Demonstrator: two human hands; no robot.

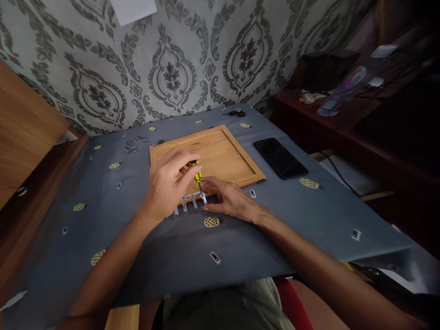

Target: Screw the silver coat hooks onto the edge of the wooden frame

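Note:
My left hand (168, 183) is closed round the yellow-and-black handle of a screwdriver (198, 175). The screwdriver stands nearly upright, its tip down at the right end of a metal hook rail (194, 200). That rail, with several small hooks, lies along the near edge of a framed wooden board (209, 151). My right hand (230, 197) grips the rail's right end between thumb and fingers, close to the screwdriver's shaft. Exactly where the fingertips touch is partly hidden, and any screw under the tip is too small to make out.
A black phone (280, 158) lies right of the board. Several small metal hooks (131, 145) are at the back left, and a dark-handled object (237, 112) is at the back. A plastic bottle (350, 85) stands on the dark red furniture (309, 114) at right.

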